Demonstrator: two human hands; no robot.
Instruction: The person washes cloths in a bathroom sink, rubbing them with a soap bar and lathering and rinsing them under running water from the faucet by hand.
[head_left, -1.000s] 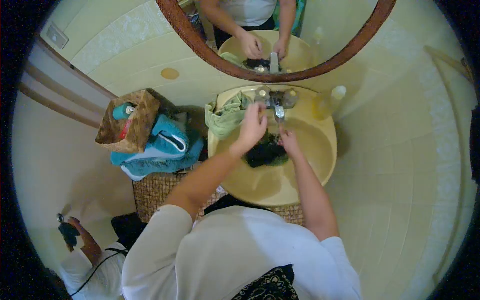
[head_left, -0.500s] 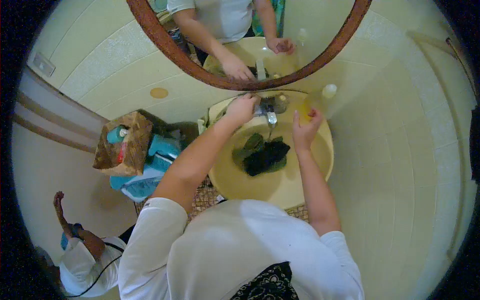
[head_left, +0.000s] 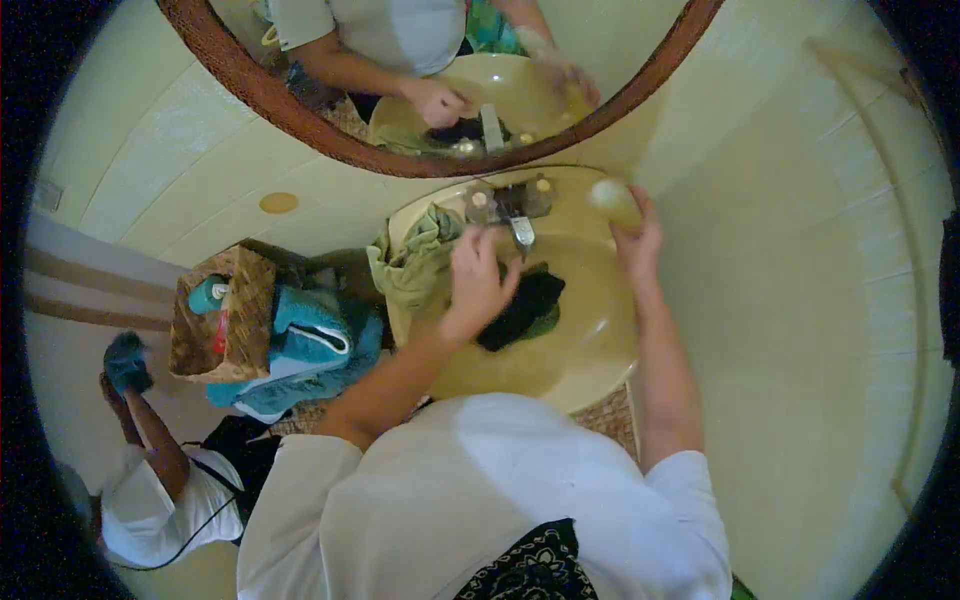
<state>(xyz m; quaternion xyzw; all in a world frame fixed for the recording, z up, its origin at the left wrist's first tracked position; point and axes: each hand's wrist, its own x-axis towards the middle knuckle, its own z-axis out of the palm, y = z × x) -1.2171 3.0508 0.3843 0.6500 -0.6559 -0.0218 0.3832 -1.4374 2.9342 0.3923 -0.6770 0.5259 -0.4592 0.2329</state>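
My left hand point(head_left: 480, 285) hovers over the left side of the yellow sink point(head_left: 590, 370), its fingers apart and nothing seen in them. Just beyond it are the faucet point(head_left: 523, 232) and its tap knobs. Below the spout, a dark bunched cloth point(head_left: 528, 305) lies in the basin with a greenish part at its edge. At the back right of the sink, my right hand point(head_left: 642, 245) is wrapped around a bottle with a pale top point(head_left: 610, 197), slightly blurred. An olive green cloth point(head_left: 420, 262) hangs over the sink's left rim.
A wicker basket point(head_left: 225, 320) with bottles stands left of the sink, beside teal towels point(head_left: 310, 330). The round mirror's brown frame point(head_left: 290, 120) overhangs the back. A tiled wall point(head_left: 800, 330) is on the right. Another person point(head_left: 165, 500) is at lower left, holding something blue.
My left hand has come off the left tap knob toward me, over the basin. My right hand has closed around the bottle. The view has shifted, and the other person's arms have moved.
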